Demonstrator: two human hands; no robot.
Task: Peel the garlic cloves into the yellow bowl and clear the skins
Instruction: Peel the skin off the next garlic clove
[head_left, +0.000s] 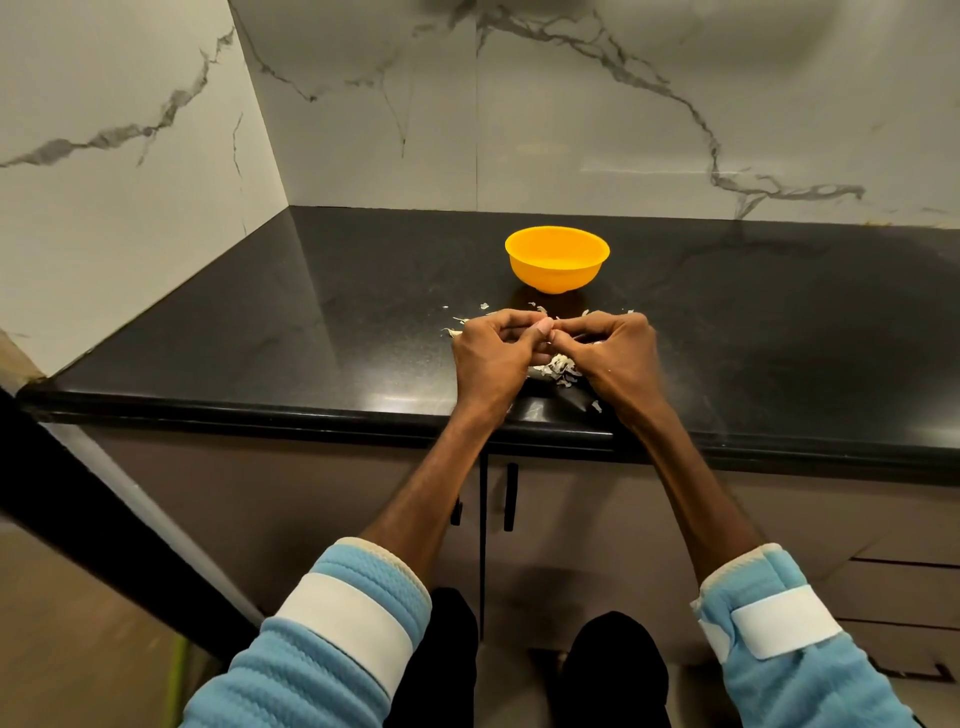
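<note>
Head view: both hands are seen close together over the black worktop (311, 322), near its front edge. The left hand (491, 364) and the right hand (613, 358) are curled, and their fingers (514, 319) are pressed together at the tips. A small pale bit, most likely a garlic clove (544, 326), is pinched between them, but it is too small to be sure. A pile of dry white skins (557, 367) is seen on the worktop right under the hands, and more little bits are scattered around them. The yellow bowl (557, 278) is set just behind the hands, a little farther back on the worktop. What is inside the bowl cannot be told from here. The peeling looks well under way, since so many skins are lying about. The clove in hand is not yet dropped into the bowl, and none of the skins are cleared away yet.
</note>
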